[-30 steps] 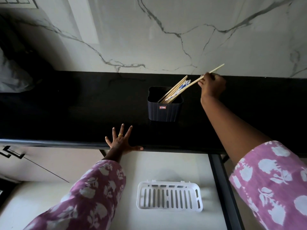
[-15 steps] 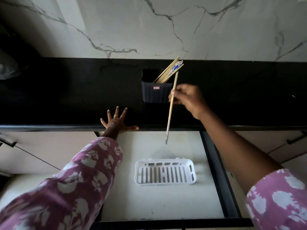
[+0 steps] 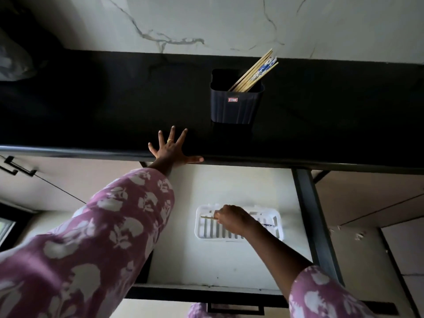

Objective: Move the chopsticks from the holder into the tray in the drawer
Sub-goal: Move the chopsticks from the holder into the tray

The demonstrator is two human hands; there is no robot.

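Observation:
A dark holder (image 3: pixel 236 106) stands on the black counter with several wooden chopsticks (image 3: pixel 254 71) leaning out to the right. In the open drawer below lies a white slotted tray (image 3: pixel 203 228). My right hand (image 3: pixel 231 219) is over the tray and holds a chopstick (image 3: pixel 207 217) lying crosswise in it; its thin tip pokes out left of my fingers and its dark patterned end shows to the right. My left hand (image 3: pixel 171 149) rests flat with spread fingers on the counter's front edge.
The black counter (image 3: pixel 91 106) runs across the view under a marble wall. The drawer's pale floor (image 3: pixel 218 260) has a dark frame rail (image 3: pixel 314 219) on its right and a front edge with a handle (image 3: pixel 235 309) below. Cabinet fronts flank it.
My right hand has carried the chopstick from beside the holder down into the drawer and turned it crosswise over the tray. The left hand stayed on the counter edge.

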